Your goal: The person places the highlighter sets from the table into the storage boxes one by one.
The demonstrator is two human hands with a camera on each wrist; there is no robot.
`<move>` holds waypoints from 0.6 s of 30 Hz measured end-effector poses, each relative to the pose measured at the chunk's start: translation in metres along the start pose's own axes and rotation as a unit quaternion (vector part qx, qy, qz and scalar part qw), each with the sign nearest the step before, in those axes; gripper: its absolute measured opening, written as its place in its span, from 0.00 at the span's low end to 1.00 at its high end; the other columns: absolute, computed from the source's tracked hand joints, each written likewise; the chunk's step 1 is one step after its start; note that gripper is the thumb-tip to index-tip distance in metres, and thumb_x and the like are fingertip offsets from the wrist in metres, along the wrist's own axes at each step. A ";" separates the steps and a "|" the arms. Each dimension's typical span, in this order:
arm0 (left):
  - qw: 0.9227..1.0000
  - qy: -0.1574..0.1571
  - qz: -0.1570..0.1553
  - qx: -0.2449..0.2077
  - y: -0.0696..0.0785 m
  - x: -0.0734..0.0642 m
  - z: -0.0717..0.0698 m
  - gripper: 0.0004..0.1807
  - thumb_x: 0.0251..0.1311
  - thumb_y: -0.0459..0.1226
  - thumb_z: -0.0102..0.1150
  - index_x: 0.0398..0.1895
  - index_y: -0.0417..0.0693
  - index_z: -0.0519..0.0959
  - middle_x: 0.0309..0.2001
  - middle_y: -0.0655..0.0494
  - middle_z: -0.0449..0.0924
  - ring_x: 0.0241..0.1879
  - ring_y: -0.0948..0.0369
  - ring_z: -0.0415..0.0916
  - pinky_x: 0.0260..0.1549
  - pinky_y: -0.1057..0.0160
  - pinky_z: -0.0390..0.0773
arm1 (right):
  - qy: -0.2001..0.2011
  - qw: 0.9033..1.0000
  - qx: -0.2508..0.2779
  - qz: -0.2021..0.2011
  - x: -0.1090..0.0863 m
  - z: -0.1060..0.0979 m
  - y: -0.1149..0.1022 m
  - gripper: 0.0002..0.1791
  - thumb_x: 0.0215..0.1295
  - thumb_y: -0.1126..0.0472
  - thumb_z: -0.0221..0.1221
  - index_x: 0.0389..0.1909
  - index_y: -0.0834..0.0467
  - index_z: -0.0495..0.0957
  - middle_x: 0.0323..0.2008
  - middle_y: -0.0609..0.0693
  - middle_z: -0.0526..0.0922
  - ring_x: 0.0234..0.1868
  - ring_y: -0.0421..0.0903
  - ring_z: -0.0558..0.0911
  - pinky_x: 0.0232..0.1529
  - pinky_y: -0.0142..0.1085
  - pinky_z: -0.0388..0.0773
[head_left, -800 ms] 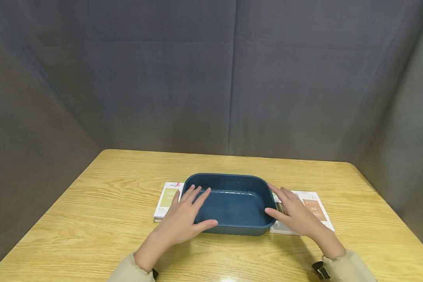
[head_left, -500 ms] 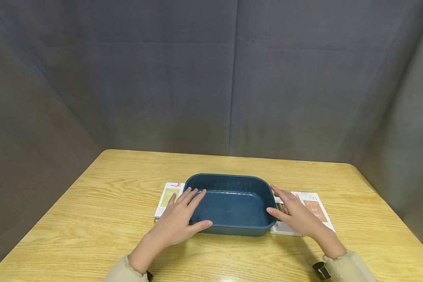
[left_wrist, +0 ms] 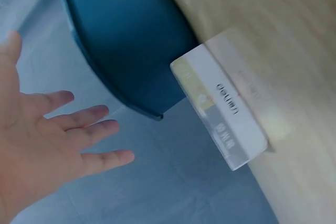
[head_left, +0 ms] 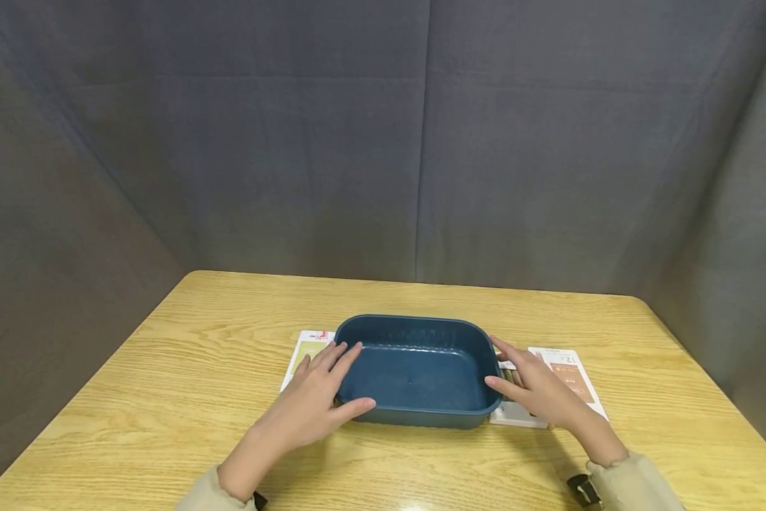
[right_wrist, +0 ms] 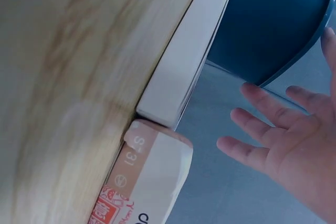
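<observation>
On table [head_left: 114,426], hands [head_left: 306,399] [head_left: 540,387] flanking blue tub [head_left: 414,376], rim [head_left: 414,316] contact unclear, wood [head_left: 395,294] beyond.

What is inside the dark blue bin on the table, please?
Inside the bin, only its bare bottom and walls show; I see no object. The left hand covers part of its left side, and the near wall hides its own inner face.

head view forward-down, wrist views close and tilted, tub [head_left: 414,417] in all
</observation>
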State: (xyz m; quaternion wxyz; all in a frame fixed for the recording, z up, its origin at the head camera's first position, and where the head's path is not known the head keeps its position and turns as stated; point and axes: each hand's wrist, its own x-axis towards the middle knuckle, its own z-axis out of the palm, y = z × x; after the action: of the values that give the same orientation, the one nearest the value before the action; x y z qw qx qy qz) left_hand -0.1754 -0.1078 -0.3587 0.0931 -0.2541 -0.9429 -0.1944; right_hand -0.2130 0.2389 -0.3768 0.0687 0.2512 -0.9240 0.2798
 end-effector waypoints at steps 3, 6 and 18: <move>1.000 -0.002 -0.002 -0.007 0.001 0.000 -0.006 0.43 0.56 0.62 0.43 0.67 0.43 0.55 0.63 0.42 0.57 0.64 0.49 0.50 0.54 0.39 0.51 | -0.009 1.000 0.010 0.013 0.000 0.000 0.000 0.36 0.61 0.49 0.54 0.65 0.64 0.56 0.48 0.61 0.74 0.22 0.38 0.73 0.46 0.50 0.63; 1.000 -0.002 -0.004 -0.012 0.001 0.001 -0.011 0.42 0.57 0.61 0.44 0.67 0.42 0.55 0.62 0.41 0.57 0.64 0.49 0.49 0.53 0.38 0.52 | -0.020 0.999 0.026 0.025 0.000 0.000 0.001 0.36 0.62 0.49 0.53 0.65 0.63 0.54 0.48 0.62 0.74 0.12 0.36 0.66 0.40 0.43 0.68; 0.998 -0.001 -0.017 -0.061 -0.009 -0.002 -0.023 0.41 0.55 0.54 0.54 0.65 0.39 0.56 0.63 0.41 0.57 0.62 0.47 0.52 0.55 0.45 0.55 | -0.047 0.993 0.097 0.051 -0.002 -0.004 0.002 0.35 0.64 0.50 0.51 0.66 0.63 0.52 0.46 0.62 0.74 0.14 0.44 0.73 0.50 0.54 0.57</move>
State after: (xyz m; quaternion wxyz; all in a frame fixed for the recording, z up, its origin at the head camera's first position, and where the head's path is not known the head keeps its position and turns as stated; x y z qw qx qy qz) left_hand -0.1763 -0.1259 -0.3412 0.0734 -0.2429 -0.9336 -0.2532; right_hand -0.2124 0.2435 -0.3754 -0.0137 0.2220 -0.9064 0.3592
